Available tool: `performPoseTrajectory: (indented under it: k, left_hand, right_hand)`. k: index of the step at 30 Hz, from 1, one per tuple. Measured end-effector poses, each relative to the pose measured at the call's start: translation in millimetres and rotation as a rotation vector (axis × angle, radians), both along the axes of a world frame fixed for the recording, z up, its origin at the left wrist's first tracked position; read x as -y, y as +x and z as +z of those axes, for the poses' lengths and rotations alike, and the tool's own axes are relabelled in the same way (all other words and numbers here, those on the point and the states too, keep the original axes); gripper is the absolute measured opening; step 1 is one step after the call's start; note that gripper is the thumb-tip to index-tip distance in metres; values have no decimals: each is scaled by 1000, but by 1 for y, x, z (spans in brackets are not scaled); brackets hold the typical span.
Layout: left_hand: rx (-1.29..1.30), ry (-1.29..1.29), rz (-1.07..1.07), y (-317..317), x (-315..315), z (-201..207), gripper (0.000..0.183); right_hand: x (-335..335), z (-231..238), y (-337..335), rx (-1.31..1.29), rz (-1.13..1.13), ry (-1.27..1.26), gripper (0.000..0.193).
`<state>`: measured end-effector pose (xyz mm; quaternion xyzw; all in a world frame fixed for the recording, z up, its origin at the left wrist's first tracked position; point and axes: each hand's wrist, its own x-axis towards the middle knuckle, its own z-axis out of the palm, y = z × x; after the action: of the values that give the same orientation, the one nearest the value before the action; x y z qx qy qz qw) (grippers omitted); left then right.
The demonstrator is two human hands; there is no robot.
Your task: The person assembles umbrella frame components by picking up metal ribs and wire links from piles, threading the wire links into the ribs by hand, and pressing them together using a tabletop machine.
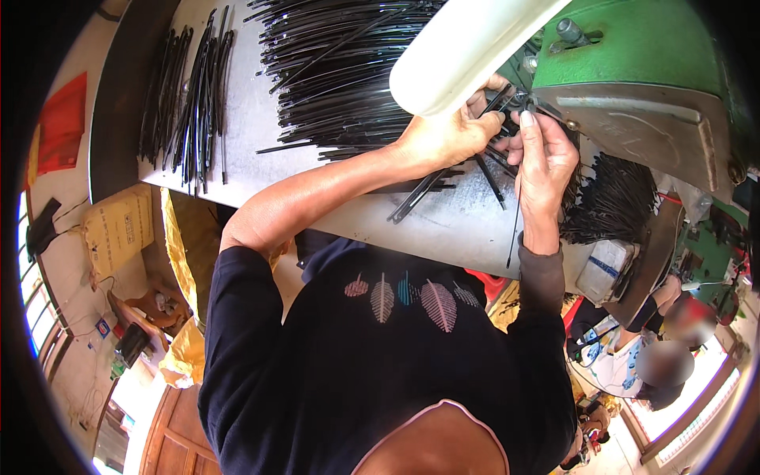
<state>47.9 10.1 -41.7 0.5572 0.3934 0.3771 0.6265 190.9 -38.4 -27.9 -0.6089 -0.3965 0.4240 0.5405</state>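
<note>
Beside the green machine (625,43), both my hands are raised over the grey tabletop. My left hand (447,138) is closed around a few thin black rods (497,101), their ends poking out past the thumb. A white curved cover hides part of its fingers. My right hand (546,150) pinches a thin black rod between thumb and fingers, close to the machine's small metal working part (520,96). One slender rod (515,214) hangs down below that hand. More loose rods (419,194) lie under my hands near the table's front edge.
A large pile of black rods (340,71) covers the table's middle, with smaller bundles (207,103) at the left. The white cover (467,51) hangs overhead. Right of my hand sit a dense black bundle (609,198) and a pale box (606,269). People are at the far right.
</note>
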Motion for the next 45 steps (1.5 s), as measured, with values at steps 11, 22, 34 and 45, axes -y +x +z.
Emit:
performPoseTrajectory:
  k: [11,22,34,45]
  left_hand:
    - [31,-129,-70,-4,-3,4,28]
    - [164,-53,-116,2,-7,7,22]
    - [89,180,-44,5,-12,4,22]
    - [147,82,-126,5,-14,2,26]
  right_hand:
    - [-3,-7,1,-123,30,1,18]
    - [-3,-4,-3,-308,28,-6,17]
    - [-6,-9,2,-255,72,45,20]
    - [-9,0,3,-196,81,-58,24]
